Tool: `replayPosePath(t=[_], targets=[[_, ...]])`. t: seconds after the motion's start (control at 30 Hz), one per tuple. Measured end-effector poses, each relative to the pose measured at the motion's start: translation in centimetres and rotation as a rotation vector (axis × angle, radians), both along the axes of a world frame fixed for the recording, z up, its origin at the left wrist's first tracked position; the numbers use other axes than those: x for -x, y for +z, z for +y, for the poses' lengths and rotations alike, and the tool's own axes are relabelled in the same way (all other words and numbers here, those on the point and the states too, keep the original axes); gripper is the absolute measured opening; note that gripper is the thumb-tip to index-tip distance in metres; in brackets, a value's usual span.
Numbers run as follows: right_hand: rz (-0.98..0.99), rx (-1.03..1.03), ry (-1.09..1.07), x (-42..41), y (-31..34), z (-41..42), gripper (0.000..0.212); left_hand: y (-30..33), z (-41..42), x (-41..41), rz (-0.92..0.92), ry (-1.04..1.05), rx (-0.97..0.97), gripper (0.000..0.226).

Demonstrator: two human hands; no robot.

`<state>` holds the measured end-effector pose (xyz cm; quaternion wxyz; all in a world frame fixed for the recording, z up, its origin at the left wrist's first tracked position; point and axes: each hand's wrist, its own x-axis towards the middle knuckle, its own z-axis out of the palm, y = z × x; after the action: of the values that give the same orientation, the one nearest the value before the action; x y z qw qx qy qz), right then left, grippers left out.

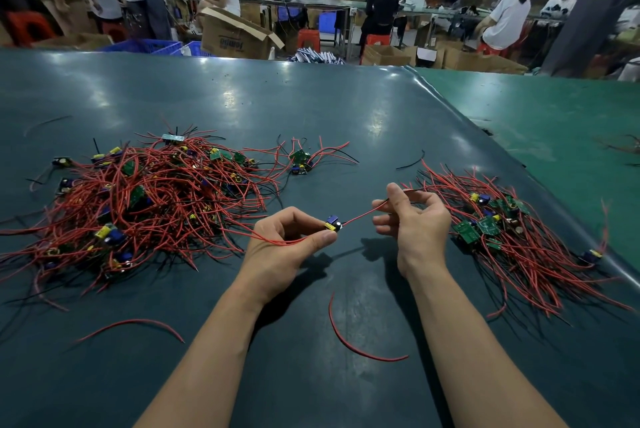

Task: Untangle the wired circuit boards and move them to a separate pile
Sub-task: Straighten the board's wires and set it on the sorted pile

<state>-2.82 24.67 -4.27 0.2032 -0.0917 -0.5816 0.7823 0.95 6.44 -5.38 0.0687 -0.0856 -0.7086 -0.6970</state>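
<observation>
I have the left hand [287,240] over the middle of the dark teal bench [311,109], thumb and forefinger pinching a small circuit board with blue and yellow parts [333,222]. One thin red wire [360,216] runs taut from that board to the right hand [414,219], whose thumb and forefinger pinch it near its far end; my other right fingers are loosely curled and hold nothing. More red leads loop under my left fingers and trail back toward the large tangled heap of red-wired green boards [138,199] on the bench's left side. The smaller pile of sorted boards with red wires [512,233] lies by the right edge, just beyond my right hand. A few boards [300,161] sit apart behind the big heap, and two loose red wire offcuts [349,337] lie near the front edge.
</observation>
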Motion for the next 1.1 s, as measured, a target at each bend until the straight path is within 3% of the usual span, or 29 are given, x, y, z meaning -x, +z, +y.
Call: replayPosePath(t=[0.3, 0.43, 0.57, 0.9, 1.0, 1.1], targets=[[-0.054, -0.031, -0.07, -0.2, 0.1, 0.2, 0.028, 0.0, -0.1, 0.0, -0.015, 0.017, 0.022, 0.014], [-0.073, -0.041, 0.157, -0.5, 0.1, -0.4, 0.018, 0.0, -0.2, 0.0, -0.007, 0.049, -0.009, 0.019], [-0.128, -0.215, 0.374, -0.9, 0.0, -1.1, 0.015, 0.0, -0.2, 0.0, -0.006, 0.049, -0.005, 0.022], [-0.118, 0.018, 0.015, -0.1, -0.2, -0.7, 0.008, -0.3, 0.1, 0.1, -0.027, 0.019, 0.032, 0.013], [-0.121, 0.022, -0.015, 0.0, -0.4, -0.7, 0.014, -0.3, 0.1, 0.0, -0.03, 0.022, 0.03, 0.014], [-0.114, -0.1, -0.017, 0.0, -0.7, -0.9, 0.017, -0.2, 0.1, 0.0, -0.032, 0.031, 0.028, 0.015]])
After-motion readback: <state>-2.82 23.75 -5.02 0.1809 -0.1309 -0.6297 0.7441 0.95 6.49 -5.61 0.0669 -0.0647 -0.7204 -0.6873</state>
